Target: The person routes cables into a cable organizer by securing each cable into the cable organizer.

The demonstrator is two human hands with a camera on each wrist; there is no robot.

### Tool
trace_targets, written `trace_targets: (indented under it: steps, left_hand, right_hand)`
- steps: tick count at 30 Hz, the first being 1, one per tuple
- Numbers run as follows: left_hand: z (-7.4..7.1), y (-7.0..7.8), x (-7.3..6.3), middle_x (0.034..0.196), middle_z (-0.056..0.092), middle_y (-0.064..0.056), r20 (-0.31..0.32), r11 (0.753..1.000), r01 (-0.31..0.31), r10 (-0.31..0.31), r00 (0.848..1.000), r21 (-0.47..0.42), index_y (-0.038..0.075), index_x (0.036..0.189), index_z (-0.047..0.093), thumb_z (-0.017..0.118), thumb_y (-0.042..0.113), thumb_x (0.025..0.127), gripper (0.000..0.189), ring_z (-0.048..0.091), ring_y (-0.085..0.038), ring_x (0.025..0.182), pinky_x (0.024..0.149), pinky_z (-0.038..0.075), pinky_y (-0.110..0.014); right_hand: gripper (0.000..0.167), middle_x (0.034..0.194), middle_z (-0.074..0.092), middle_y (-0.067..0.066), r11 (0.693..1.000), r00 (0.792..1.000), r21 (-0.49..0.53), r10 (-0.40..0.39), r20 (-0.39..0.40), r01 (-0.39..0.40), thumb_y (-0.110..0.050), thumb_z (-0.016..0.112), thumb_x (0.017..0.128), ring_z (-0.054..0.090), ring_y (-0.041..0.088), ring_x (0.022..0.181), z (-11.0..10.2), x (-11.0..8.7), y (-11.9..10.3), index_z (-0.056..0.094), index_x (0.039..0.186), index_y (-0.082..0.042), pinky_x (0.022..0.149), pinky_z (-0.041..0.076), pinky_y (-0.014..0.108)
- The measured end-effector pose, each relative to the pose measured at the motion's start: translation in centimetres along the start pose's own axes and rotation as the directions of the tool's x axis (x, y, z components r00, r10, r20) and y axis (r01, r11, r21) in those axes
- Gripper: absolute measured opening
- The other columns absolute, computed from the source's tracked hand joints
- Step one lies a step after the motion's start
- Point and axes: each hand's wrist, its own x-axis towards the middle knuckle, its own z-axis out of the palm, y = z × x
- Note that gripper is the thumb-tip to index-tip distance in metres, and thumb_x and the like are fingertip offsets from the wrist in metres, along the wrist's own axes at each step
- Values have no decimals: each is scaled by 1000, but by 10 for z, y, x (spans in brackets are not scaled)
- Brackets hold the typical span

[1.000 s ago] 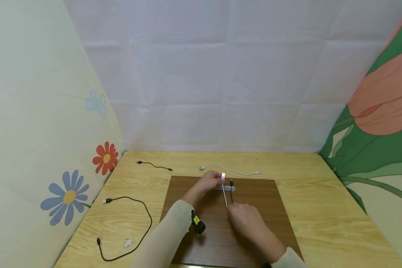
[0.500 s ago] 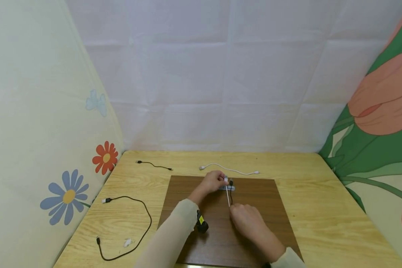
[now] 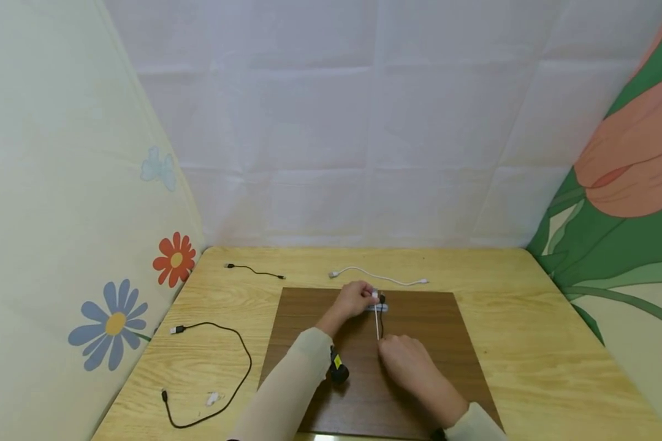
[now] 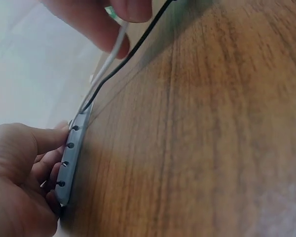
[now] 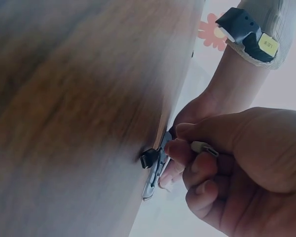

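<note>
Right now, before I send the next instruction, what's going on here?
A person is working with a white cable over a brown board. The left hand pinches it by its plug at a slotted gray strip; the right hand holds its other end. A black cable runs to the strip alongside it. Several slots hold no cable, and I can't tell whether the white one is seated. Three other cables lie on the table.

In the head view, the left hand [image 3: 355, 299] hides part of the slotted strip [image 4: 73, 155] near the board's [image 3: 436, 367] far edge; left of the board, a white scrap [image 3: 212, 399] is too small to identify. The right wrist view blurs the board's surface; over it, the right hand [image 5: 256, 153], cut off by the frame, partly covers the white cable [image 5: 204, 147].
</note>
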Motion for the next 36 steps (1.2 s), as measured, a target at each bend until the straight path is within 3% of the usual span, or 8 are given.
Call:
trace_targets:
  steps: [11, 26, 32, 36]
  left_hand:
    - [3, 0, 3, 93, 73, -3, -12, 998, 19, -18, 1000, 60, 4, 104, 73, 77, 21, 91, 22, 64, -14, 86, 79, 50, -26]
    - [8, -2, 6, 91, 70, 3, -28, 985, 48, -44, 999, 166, 10, 104, 73, 75, 30, 92, 23, 62, -13, 86, 83, 49, -29]
    - [10, -3, 8, 89, 69, 4, -33, 979, 39, -33, 999, 200, 11, 101, 72, 74, 31, 93, 22, 62, -13, 86, 85, 48, -32]
    - [9, -4, 8, 87, 67, 4, -30, 979, 43, -37, 999, 199, 11, 100, 71, 74, 32, 92, 22, 60, -13, 84, 83, 48, -31]
  right_hand:
    - [17, 66, 59, 7, 1000, 998, -6, -10, 57, 10, 4, 74, 78, 56, 23, 54, 0, -3, -2, 64, 68, -4, 47, 49, 38]
    - [20, 63, 58, 8, 999, 998, -31, -41, 48, 43, 5, 73, 75, 56, 24, 51, 1, -4, -6, 59, 63, -5, 45, 48, 39]
    - [19, 64, 57, 8, 994, 993, -93, -44, 114, 55, 2, 74, 77, 56, 22, 53, 1, -4, -12, 62, 64, -5, 48, 50, 36]
    - [19, 64, 57, 8, 990, 993, -118, -59, 105, 71, 0, 75, 77, 56, 21, 52, -1, -7, -16, 63, 63, -5, 46, 50, 34]
